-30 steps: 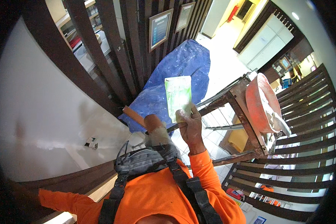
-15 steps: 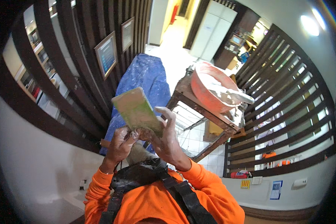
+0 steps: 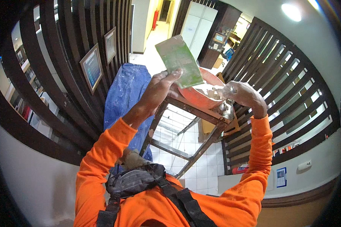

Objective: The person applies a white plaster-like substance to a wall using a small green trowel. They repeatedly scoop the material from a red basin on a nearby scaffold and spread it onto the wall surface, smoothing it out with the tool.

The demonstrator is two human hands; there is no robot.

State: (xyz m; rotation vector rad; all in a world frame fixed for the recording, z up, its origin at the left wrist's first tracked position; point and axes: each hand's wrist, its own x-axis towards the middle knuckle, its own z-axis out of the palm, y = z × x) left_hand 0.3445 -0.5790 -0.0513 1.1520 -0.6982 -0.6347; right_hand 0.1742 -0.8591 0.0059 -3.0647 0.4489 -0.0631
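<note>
My left hand grips the lower edge of a flat green rectangular board. Pale plaster is smeared over its face, and it is held up at a tilt in front of the orange-red basin. Whitish plaster mix shows inside the basin. Over the basin's right rim, my right hand is closed round the handle of a plaster-caked tool. Most of that tool is covered by my fingers, and its working end cannot be made out. Plaster coats both hands.
The basin stands on a worn, plaster-spattered stand with an open frame. A blue sheet drapes something at the left. Dark slatted partitions rise on both sides, with framed notices on the left one. A white cabinet stands behind.
My left hand has carried the green board forward and right, toward the basin. My right hand has left the board and closed on the tool lying at the basin's right rim.
</note>
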